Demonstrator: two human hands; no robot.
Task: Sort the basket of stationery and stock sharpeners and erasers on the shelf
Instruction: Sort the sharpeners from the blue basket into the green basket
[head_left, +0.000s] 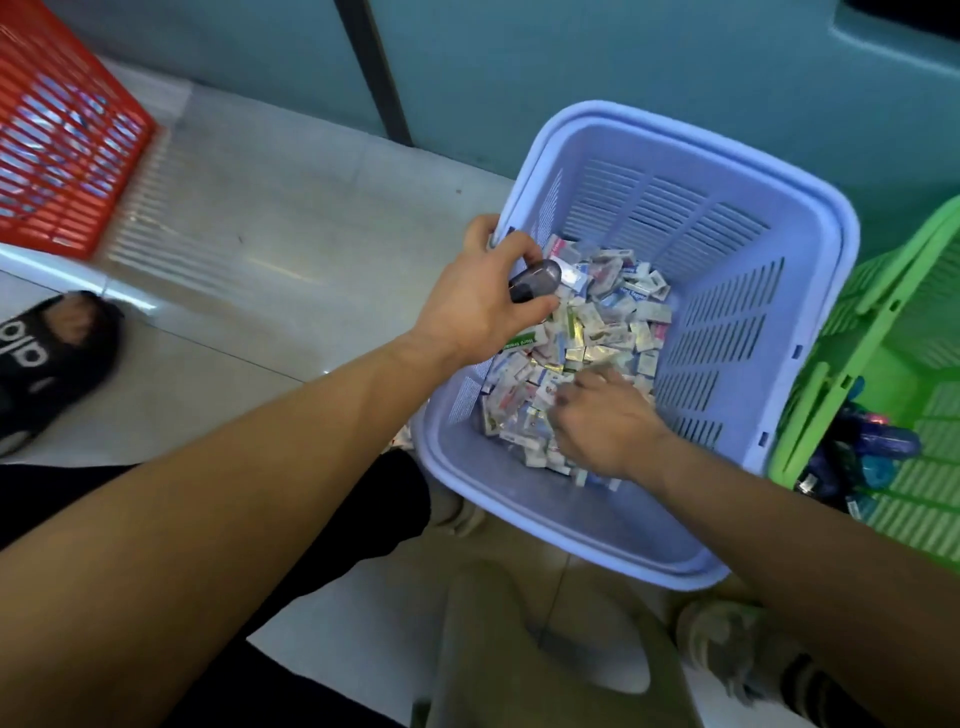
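Lilac slotted plastic basket (524, 509) stands on the pale tiled floor (270, 234) just in front of the person's knees; its bottom is covered by a loose heap of small wrapped packets, white with blue, pink and green print (597, 332), erasers as far as I can judge; print too blurred to read.

Both hands are at this 1 basket, which fits a sorting pass: the odd items get picked out of the heap.

Left hand (478, 306) is raised over the basket's left rim; thumb and fingers are curled round a dark grey oval plastic sharpener (535, 283) (a sharpener by its shape, probably); it is held clear of the heap, likely on its way out of the basket.

Right hand (602, 421) is down in the near part of the heap, knuckles up, fingers bent into the packets and touching them; cannot tell whether it pinches any; fingertips are hidden.

Bright green slotted plastic basket (883, 270) stands just beside on the right, holding dark blue and teal items (878, 452) of similar build; likely the bin for sharpeners.

Red slotted plastic basket (62, 145) sits well apart at far left; a black slide sandal (47, 364) on a foot lies near it.
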